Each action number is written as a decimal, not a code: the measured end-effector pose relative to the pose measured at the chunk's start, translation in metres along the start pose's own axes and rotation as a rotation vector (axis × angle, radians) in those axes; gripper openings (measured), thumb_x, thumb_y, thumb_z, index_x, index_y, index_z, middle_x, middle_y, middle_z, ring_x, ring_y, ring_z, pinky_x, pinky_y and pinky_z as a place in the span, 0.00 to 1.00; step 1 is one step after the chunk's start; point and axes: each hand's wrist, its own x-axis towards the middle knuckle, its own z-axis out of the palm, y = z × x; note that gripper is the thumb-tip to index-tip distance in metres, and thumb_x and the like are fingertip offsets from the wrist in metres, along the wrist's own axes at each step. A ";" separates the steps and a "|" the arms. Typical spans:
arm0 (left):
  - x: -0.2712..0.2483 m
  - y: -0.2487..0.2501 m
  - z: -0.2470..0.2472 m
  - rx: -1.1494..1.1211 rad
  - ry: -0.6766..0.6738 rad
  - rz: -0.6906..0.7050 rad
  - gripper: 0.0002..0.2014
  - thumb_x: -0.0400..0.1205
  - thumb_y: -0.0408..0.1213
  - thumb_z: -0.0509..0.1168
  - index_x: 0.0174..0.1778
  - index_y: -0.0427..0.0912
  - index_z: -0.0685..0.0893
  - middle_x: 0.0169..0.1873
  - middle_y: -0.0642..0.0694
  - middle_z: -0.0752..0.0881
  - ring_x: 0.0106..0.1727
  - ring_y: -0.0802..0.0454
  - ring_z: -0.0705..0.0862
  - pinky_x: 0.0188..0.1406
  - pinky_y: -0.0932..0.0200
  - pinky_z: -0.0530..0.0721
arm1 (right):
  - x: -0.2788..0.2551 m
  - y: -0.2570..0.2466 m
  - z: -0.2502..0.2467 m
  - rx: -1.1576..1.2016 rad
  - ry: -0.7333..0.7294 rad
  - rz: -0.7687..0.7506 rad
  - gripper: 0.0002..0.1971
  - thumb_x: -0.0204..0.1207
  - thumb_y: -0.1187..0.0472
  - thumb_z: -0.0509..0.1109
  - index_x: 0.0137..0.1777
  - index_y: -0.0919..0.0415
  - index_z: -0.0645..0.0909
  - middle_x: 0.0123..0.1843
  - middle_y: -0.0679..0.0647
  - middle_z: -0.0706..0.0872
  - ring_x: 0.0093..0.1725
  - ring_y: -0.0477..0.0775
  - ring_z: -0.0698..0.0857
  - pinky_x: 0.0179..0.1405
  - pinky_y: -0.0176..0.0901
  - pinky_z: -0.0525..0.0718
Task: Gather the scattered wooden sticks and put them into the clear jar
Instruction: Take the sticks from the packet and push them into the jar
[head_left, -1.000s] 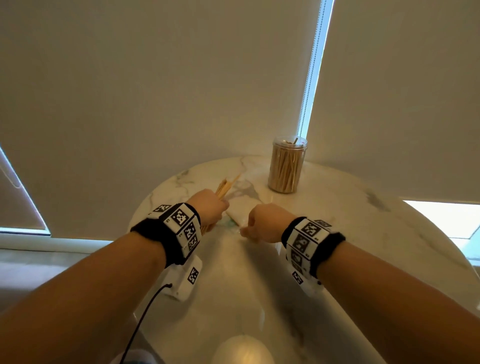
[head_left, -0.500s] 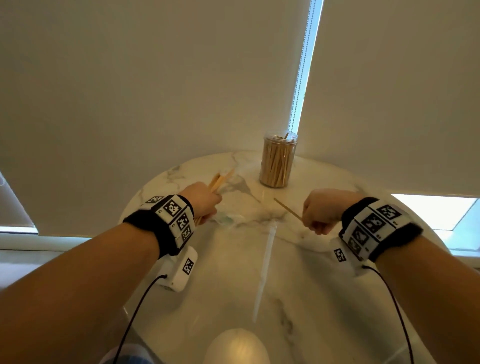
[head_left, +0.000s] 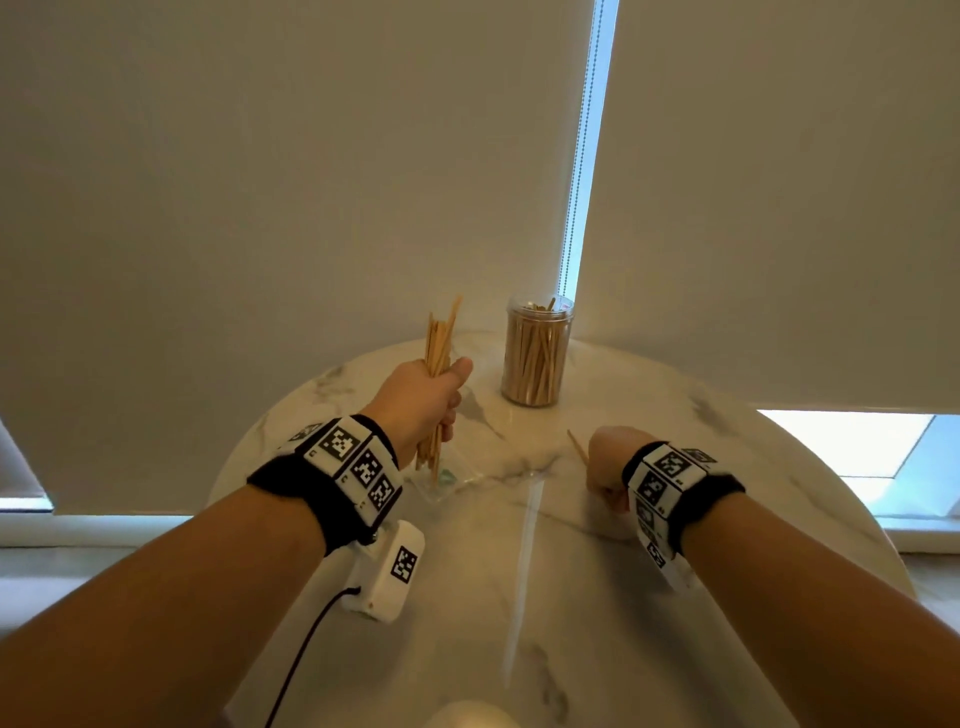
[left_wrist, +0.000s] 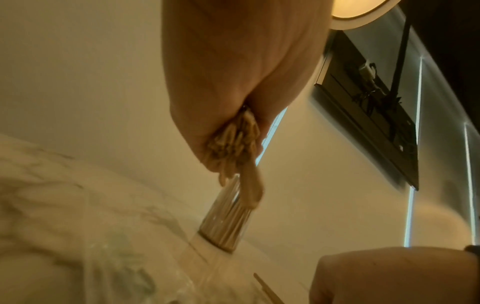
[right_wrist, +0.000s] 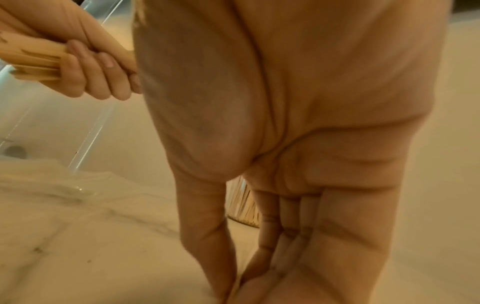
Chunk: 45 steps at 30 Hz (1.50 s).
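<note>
Item: your left hand (head_left: 422, 397) grips an upright bundle of wooden sticks (head_left: 439, 340), just left of the clear jar (head_left: 536, 353) (part-filled, no label legible) on the marble table (head_left: 675, 597). Your right hand (head_left: 607, 460), well apart, pinches a single stick (head_left: 576, 446); wristbands (head_left: 343, 467) bear square coded markers only.

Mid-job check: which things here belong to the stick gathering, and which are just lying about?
Job:
clear plastic jar of sticks
upright wooden stick bundle, in left hand
single thin wooden stick, in right hand

Lying about:
clear plastic wrapper
round white marble table
</note>
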 end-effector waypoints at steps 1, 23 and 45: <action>0.000 0.001 0.006 -0.046 -0.012 0.002 0.13 0.85 0.48 0.67 0.48 0.41 0.75 0.26 0.49 0.74 0.22 0.56 0.71 0.24 0.58 0.77 | 0.000 0.001 0.001 -0.003 0.006 0.001 0.12 0.83 0.59 0.68 0.60 0.65 0.85 0.63 0.60 0.87 0.63 0.60 0.86 0.57 0.46 0.83; 0.038 -0.011 0.079 -0.593 -0.160 -0.015 0.19 0.89 0.44 0.59 0.65 0.33 0.81 0.47 0.37 0.91 0.45 0.45 0.92 0.41 0.51 0.89 | 0.009 -0.014 -0.042 0.685 0.517 -0.492 0.08 0.82 0.56 0.67 0.47 0.49 0.89 0.34 0.46 0.89 0.31 0.40 0.86 0.35 0.33 0.83; 0.070 -0.010 0.077 0.381 -0.368 0.296 0.19 0.81 0.52 0.70 0.46 0.36 0.84 0.32 0.45 0.79 0.28 0.55 0.78 0.29 0.63 0.85 | 0.008 0.042 -0.080 1.325 0.777 -0.408 0.16 0.83 0.38 0.60 0.62 0.42 0.82 0.57 0.43 0.89 0.59 0.45 0.87 0.66 0.53 0.81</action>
